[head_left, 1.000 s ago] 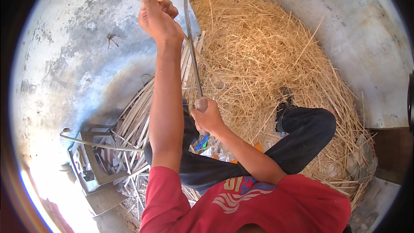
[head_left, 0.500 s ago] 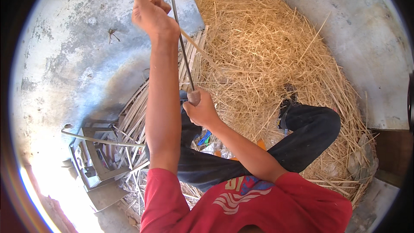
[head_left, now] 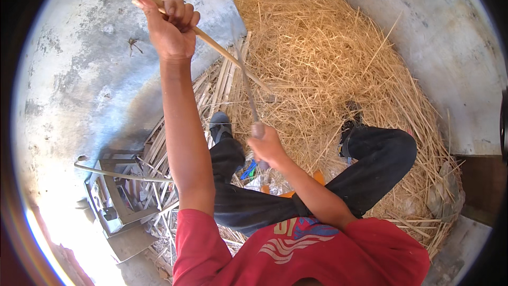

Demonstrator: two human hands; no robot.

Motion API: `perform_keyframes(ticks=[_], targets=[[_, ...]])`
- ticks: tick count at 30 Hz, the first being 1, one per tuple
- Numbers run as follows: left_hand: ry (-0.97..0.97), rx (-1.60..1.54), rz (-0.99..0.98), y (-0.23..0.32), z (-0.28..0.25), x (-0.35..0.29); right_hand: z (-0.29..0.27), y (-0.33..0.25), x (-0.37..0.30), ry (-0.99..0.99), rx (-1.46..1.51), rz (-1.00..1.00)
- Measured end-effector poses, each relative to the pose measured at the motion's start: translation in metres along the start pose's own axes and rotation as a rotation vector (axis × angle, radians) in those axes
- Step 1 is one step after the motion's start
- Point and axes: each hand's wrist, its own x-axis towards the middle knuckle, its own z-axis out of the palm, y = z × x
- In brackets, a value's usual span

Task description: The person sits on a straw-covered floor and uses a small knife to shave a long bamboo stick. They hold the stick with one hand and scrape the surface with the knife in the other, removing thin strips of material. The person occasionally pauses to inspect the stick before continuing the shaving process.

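Observation:
My left hand [head_left: 172,32] is raised at the upper left, its fingers wrapped round a long pale bamboo strip [head_left: 214,46]. The strip slants from the top left edge down to the straw, where its lower end rests or hovers; I cannot tell which. Lower and further right, my right hand [head_left: 269,147] grips the brownish handle of a long, thin-bladed knife [head_left: 247,90]. Its blade points up and away, blurred by motion toward the tip, and passes across the strip. Whether blade and strip touch cannot be made out.
A heap of straw-like shavings [head_left: 317,47] spreads ahead and right. Split strips [head_left: 219,82] lie along the left wall [head_left: 106,37]. A frame-like wooden box [head_left: 119,196] stands at lower left, a bent rod [head_left: 121,173] over it. My dark-trousered legs [head_left: 365,164] are spread around the work.
My left hand has moved left and slightly down with the bamboo strip. The right hand has come right and down, and the knife's blade now leans the same way across the strip's lower part.

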Motion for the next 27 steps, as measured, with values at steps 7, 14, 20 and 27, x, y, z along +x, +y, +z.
perform_keyframes(ticks=[7, 14, 20, 27], targets=[[-0.095, -0.027, -0.021, -0.001, 0.002, 0.0, 0.021, 0.025, 0.039, 0.13, -0.146, -0.317], [0.0, 0.021, 0.053, 0.001, -0.02, 0.004, -0.014, 0.039, 0.04, 0.093, -0.04, 0.042], [0.22, 0.047, 0.089, -0.005, -0.002, 0.003, 0.064, -0.01, 0.035, -0.023, -0.218, -0.395], [0.424, 0.088, 0.168, 0.003, -0.029, 0.01, -0.034, 0.165, 0.088, 0.297, -0.498, -0.341]])
